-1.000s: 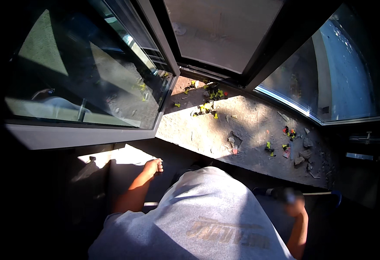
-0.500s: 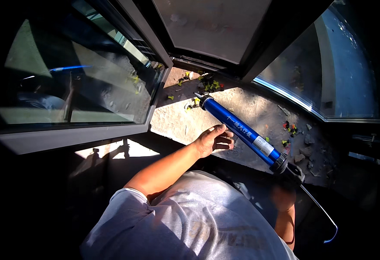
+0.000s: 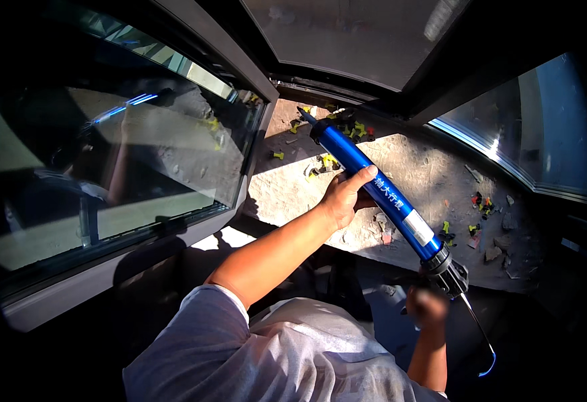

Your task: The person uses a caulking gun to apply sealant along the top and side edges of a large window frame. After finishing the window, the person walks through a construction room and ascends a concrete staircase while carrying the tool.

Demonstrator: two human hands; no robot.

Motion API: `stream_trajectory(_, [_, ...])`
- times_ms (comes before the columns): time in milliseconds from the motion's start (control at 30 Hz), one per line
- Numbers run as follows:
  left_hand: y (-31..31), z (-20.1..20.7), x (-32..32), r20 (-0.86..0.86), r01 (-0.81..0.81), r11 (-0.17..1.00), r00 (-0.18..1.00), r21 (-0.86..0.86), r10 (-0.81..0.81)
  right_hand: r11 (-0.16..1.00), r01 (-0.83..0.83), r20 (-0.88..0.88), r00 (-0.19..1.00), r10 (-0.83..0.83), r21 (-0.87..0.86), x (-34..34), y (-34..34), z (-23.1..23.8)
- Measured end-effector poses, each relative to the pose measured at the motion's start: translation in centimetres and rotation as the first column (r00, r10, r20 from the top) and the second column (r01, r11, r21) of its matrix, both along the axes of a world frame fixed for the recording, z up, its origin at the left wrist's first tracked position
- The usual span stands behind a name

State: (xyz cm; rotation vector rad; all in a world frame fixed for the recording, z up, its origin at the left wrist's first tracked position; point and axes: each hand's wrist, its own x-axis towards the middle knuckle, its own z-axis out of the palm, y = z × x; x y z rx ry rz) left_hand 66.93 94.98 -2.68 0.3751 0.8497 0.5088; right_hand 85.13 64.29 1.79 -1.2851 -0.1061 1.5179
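Blue and glossy, the caulking gun [image 3: 404, 213] slants before you over the sunlit, rubble-strewn ledge [image 3: 286, 208], its dark nozzle [image 3: 308, 116] pointing away to the left. Your left hand [image 3: 345, 199] grips the barrel [image 3: 386, 191], thumb across the top; the opaque wall hides any contents. Your right hand [image 3: 427, 305] is blurred beside the black handle [image 3: 451, 276]; whether its fingers are closed cannot be told. Yellow-and-black clips [image 3: 357, 130] lie scattered on the ledge.

Building site: rubble [image 3: 492, 254] on rough windowsill [image 3: 434, 181]
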Motion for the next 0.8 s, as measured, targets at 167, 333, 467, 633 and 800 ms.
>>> stream_trajectory(167, [7.6,-5.7,-1.5,-0.083,-0.038,0.999,0.996,0.020,0.040,0.984,-0.010,0.176,0.984,-0.022,0.180,-4.7,7.7,-6.6])
stream_trajectory(333, [15.5,-12.3,-2.0,-0.103,-0.144,0.989,0.984,0.025,0.146,0.927,-0.007,0.118,0.992,-0.041,0.376,-8.0,17.1,-12.1])
stream_trajectory(467, [20.2,-14.9,-3.3,-0.096,-0.110,0.991,0.988,0.078,0.117,0.943,0.010,0.069,0.997,-0.035,0.331,-8.9,22.6,-14.8])
stream_trajectory(633, [24.2,-18.2,-4.1,-0.114,-0.134,0.987,0.983,0.088,0.143,0.948,0.022,0.062,0.997,-0.044,0.319,-9.2,27.1,-16.7])
stream_trajectory(800, [26.6,-18.5,-4.1,-0.211,-0.178,0.978,0.958,0.105,0.197,0.952,0.015,0.127,0.990,-0.056,0.305,-9.5,30.3,-17.7])
